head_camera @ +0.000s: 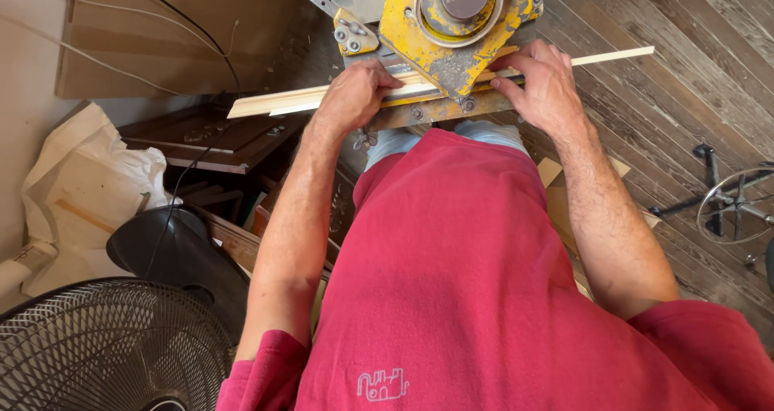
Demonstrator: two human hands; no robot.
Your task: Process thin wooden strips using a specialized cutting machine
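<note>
- Looking straight down over a red shirt, the view is showing a person standing at a yellow mitre saw [451,24] that is sitting on a low surface above a worn wooden plank floor [685,72].
- Lying across the saw's bed, a long pale wooden strip [274,103] is running from lower left to upper right, passing under the saw head and poking out past it on the right.
- Judging from how things are lying, the strip is being positioned rather than cut: it is looking whole on both sides of the saw, and neither hand is resting on the saw's head or handle, so the cut is seeming not yet made.
- The left hand [351,96] is pressing down on the strip just left of the saw, arm extended forward, wrist bent, fingers curled over the wood's far edge in a loose closed grip.
- The right hand [544,84] is resting on the strip just right of the saw, fingers spread fairly flat and pointing inward toward the blade area, holding the wood down rather than pinching it.
- Off to the lower left, a black floor fan [105,346] is standing, with a white bag [81,185] behind it.
- At the right edge, a wheeled metal stool base [734,205] is standing on the floor.
</note>
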